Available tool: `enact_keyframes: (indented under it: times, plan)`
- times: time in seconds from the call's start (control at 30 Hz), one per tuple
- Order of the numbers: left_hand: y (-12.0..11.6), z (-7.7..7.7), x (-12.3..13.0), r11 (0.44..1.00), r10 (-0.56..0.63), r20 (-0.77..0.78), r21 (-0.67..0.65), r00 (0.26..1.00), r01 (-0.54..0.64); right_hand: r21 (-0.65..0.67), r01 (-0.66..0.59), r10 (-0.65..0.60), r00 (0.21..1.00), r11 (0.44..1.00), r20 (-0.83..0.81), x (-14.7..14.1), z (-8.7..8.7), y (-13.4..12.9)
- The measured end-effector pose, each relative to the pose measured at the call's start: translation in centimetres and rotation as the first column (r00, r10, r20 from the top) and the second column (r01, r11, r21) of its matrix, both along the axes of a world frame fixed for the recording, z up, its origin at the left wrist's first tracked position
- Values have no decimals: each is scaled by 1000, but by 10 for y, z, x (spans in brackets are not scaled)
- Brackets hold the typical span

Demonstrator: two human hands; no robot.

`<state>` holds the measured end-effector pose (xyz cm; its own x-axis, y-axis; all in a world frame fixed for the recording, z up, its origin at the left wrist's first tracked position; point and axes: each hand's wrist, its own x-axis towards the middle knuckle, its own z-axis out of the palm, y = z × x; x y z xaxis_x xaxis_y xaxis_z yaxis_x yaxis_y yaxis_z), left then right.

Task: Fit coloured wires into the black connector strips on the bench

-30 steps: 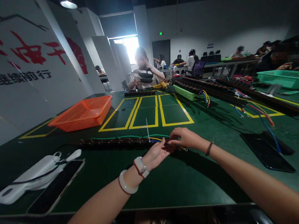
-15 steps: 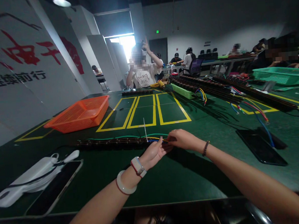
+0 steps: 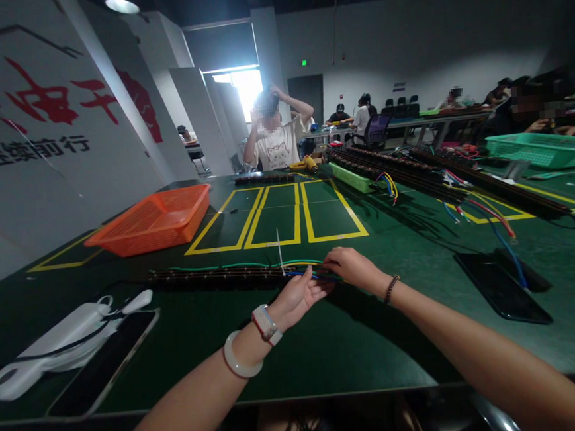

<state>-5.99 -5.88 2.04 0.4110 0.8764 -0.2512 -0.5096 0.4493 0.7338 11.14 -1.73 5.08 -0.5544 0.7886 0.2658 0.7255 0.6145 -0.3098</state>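
Where the table (image 3: 359,362) runs nearest: a dark phone (image 3: 104,363) lies left, a black slab (image 3: 502,288) farther in on the right.
Left hand (image 3: 298,297): half-curled, palm up, thumb above and fingers below the coloured wires (image 3: 325,278); whether it presses them cannot be told.
Right hand (image 3: 354,268): fingertips together on the same wires, just right of the left hand; which colour they pinch is hidden.
Dark strip (image 3: 217,275): lies just beyond, long axis left to right, reaching leftward from the grip; the left hand is nearer its body, the right hand nearer the wires' right end.
White tie (image 3: 280,252): stands upright at the strip, left of both hands.
Orange basket (image 3: 153,219): farther, left.
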Motion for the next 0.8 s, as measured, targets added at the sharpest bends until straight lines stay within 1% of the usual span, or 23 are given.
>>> enact_keyframes:
  times: [0.1, 0.23, 0.33, 0.43, 0.5, 0.57, 0.67, 0.73, 0.8]
  plan:
    - [-1, 1, 0, 1000, -10, 3, -7, 1000, 10, -78, -31, 36, 998, 996, 58, 1, -6, 8]
    - [2, 2, -2, 1000, 10, 0, -27, 1000, -10, -140, -62, 69, 997, 988, 44, -1, -12, 23]
    - [14, 4, -5, 999, 27, -26, -27, 999, -27, -103, -52, 54, 998, 993, 18, -7, -13, 37]
    - [30, 4, -9, 997, 64, -54, -33, 996, -66, -17, 19, -20, 1000, 1000, -1, -15, -12, 48]
    - [39, 4, -11, 995, 89, -44, -42, 995, -90, 18, 47, -47, 999, 999, -5, -19, -11, 53]
    - [41, 3, -11, 995, 91, -22, -47, 996, -91, 20, 12, -12, 1000, 1000, 9, -20, -11, 53]
    - [37, 3, -12, 996, 70, -3, -52, 998, -70, -20, -91, 91, 996, 996, 6, -16, -13, 51]
    - [32, 4, -12, 996, 62, 7, -59, 998, -62, -69, -133, 131, 991, 989, -38, -13, -13, 49]
    - [28, 6, -13, 996, 52, 24, -72, 998, -50, -133, -156, 143, 985, 979, -97, -12, -13, 49]
